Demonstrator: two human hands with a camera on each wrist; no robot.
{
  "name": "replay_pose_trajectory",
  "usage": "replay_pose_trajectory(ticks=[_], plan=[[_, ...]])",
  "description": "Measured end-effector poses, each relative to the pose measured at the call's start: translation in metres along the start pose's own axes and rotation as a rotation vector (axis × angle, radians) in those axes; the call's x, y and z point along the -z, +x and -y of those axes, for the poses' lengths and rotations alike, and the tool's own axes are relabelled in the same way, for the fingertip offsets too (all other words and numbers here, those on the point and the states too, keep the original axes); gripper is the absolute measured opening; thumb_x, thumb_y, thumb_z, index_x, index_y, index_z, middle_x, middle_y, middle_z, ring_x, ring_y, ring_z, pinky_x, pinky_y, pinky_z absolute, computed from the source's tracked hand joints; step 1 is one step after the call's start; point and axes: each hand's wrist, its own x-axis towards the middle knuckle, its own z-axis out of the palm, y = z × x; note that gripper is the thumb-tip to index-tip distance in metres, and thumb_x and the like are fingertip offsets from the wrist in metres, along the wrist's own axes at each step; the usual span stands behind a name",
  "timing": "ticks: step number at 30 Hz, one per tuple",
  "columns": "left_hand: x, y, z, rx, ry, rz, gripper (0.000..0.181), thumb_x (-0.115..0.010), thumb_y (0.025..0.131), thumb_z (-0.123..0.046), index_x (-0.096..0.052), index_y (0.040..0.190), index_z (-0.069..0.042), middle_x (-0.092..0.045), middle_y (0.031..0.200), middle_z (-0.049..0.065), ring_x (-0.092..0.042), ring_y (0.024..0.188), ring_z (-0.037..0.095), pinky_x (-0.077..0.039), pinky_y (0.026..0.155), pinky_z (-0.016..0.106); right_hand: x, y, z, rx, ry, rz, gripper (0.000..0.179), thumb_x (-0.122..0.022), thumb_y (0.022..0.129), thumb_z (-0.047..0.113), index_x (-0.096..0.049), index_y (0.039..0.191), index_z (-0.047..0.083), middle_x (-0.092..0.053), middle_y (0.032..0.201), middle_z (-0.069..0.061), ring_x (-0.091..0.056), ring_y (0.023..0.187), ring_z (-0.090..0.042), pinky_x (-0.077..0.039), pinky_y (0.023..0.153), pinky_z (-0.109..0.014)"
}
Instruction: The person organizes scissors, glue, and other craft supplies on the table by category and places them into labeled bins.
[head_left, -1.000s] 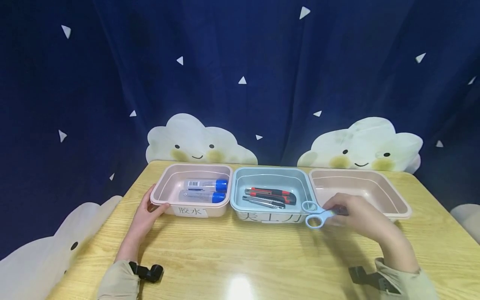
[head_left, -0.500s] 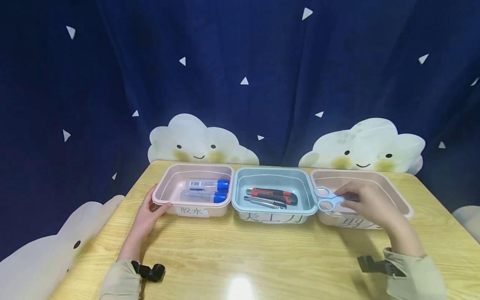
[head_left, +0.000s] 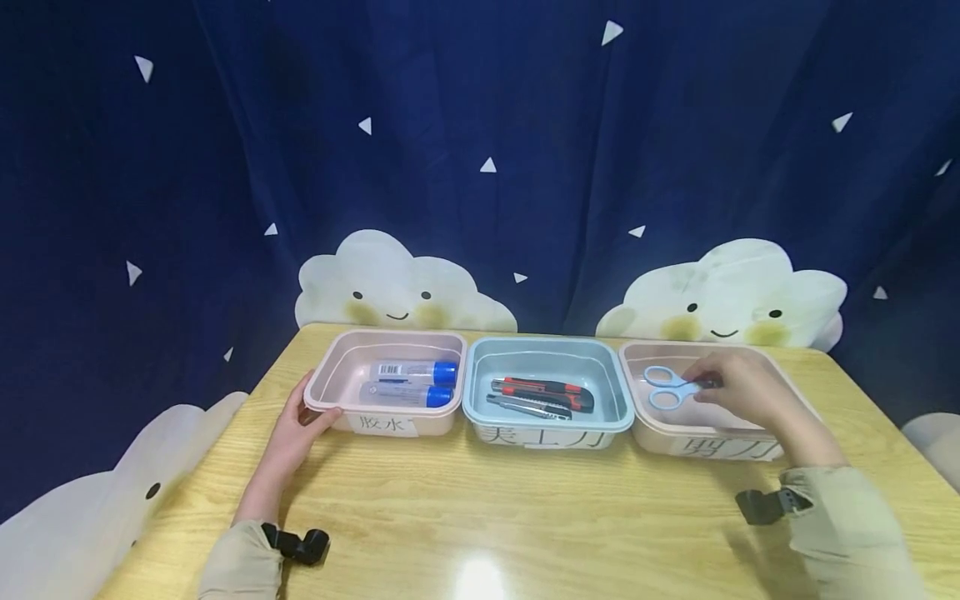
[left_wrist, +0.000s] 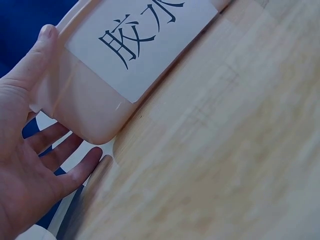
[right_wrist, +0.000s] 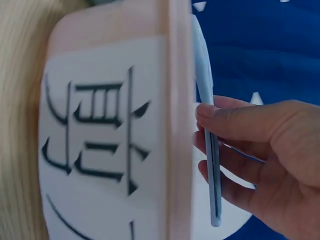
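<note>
In the head view my left hand (head_left: 291,429) holds the near left corner of a pink box (head_left: 330,408), thumb on its front rim, the other fingers along its side. Two clear glue bottles (head_left: 408,393) with blue caps lie inside. My right hand (head_left: 738,390) pinches blue scissors (head_left: 684,388) by the blade end over the right pink box (head_left: 697,431), their loops pointing left. In the right wrist view the scissors (right_wrist: 212,165) stand edge-on between thumb and fingers, just past the box rim.
Between the pink boxes stands a blue box (head_left: 480,417) with several utility knives (head_left: 543,396) in it. Paper labels with Chinese characters mark the fronts of all three boxes. The wooden table (head_left: 480,508) meets a dark blue curtain (head_left: 450,100) at the back.
My right hand has carried the scissors rightward and back, from in front of the blue box's corner to above the right pink box. The left hand stays at its box.
</note>
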Motion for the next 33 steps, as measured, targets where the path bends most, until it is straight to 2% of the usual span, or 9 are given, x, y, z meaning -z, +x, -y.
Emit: replay_pose_trajectory(ticks=[3,10,14,16,18,22,29,33], plan=[[0.000,0.001,0.001,0.003,-0.007,-0.001,0.082,-0.062,0.086,-0.028,-0.008,0.147,-0.023,-0.024,0.147,0.016,-0.031,0.130,0.032,-0.035,0.096,0.028,-0.004,0.006,-0.009,-0.016,-0.038,0.047,0.022,-0.077,0.063,0.011,-0.072,0.084,0.015,-0.067,0.077,0.003,-0.061,0.073,-0.017,-0.045,0.070,-0.042],[0.000,-0.001,0.006,0.012,-0.009,-0.012,0.082,-0.063,0.086,-0.028,-0.009,0.147,-0.022,-0.027,0.146,0.015,-0.034,0.127,0.030,-0.035,0.083,0.011,-0.017,0.018,-0.023,-0.026,-0.096,0.164,0.018,-0.078,0.064,0.020,-0.071,0.080,0.025,-0.066,0.075,0.009,-0.059,0.071,-0.013,-0.044,0.068,-0.040],[0.001,-0.001,0.005,0.007,-0.012,-0.009,0.082,-0.063,0.086,-0.028,-0.009,0.147,-0.022,-0.026,0.146,0.016,-0.033,0.128,0.031,-0.035,0.081,0.008,-0.026,0.024,-0.028,-0.020,-0.007,0.220,0.016,-0.076,0.065,0.015,-0.071,0.079,0.021,-0.066,0.074,0.007,-0.056,0.068,-0.011,-0.045,0.066,-0.036],[0.001,-0.001,0.004,0.011,-0.013,-0.006,0.082,-0.062,0.086,-0.028,-0.009,0.147,-0.023,-0.025,0.147,0.016,-0.033,0.128,0.031,-0.036,0.086,0.012,-0.032,0.027,-0.030,-0.025,0.078,0.263,0.016,-0.073,0.067,0.009,-0.071,0.082,0.014,-0.067,0.075,0.003,-0.057,0.070,-0.012,-0.046,0.067,-0.036],[0.001,0.000,0.003,0.013,-0.017,-0.003,0.082,-0.063,0.086,-0.028,-0.008,0.147,-0.023,-0.024,0.147,0.016,-0.031,0.129,0.033,-0.037,0.095,0.023,-0.037,0.029,-0.033,-0.038,0.143,0.296,0.016,-0.069,0.069,0.003,-0.071,0.083,0.010,-0.067,0.076,-0.001,-0.059,0.072,-0.014,-0.048,0.070,-0.038],[0.000,0.002,0.004,0.005,-0.030,-0.003,0.083,-0.063,0.085,-0.027,-0.009,0.147,-0.022,-0.024,0.147,0.017,-0.030,0.130,0.035,-0.030,0.103,0.047,-0.043,0.030,-0.039,-0.118,0.155,0.337,0.016,-0.063,0.071,0.003,-0.070,0.083,0.012,-0.066,0.081,-0.004,-0.058,0.076,-0.018,-0.047,0.074,-0.042],[-0.001,0.002,0.003,0.008,-0.036,-0.005,0.083,-0.063,0.086,-0.026,-0.008,0.147,-0.023,-0.021,0.148,0.016,-0.028,0.131,0.035,-0.027,0.105,0.049,-0.051,0.027,-0.044,-0.179,0.125,0.351,0.021,-0.067,0.065,0.007,-0.069,0.084,0.017,-0.066,0.087,-0.004,-0.057,0.082,-0.021,-0.044,0.077,-0.043],[-0.001,0.002,0.004,0.006,-0.039,-0.008,0.082,-0.063,0.086,-0.026,-0.009,0.147,-0.022,-0.022,0.148,0.016,-0.028,0.131,0.035,-0.027,0.104,0.049,-0.055,0.026,-0.043,-0.220,0.101,0.353,0.023,-0.071,0.063,0.011,-0.069,0.084,0.022,-0.065,0.085,0.001,-0.055,0.082,-0.021,-0.041,0.077,-0.041]])
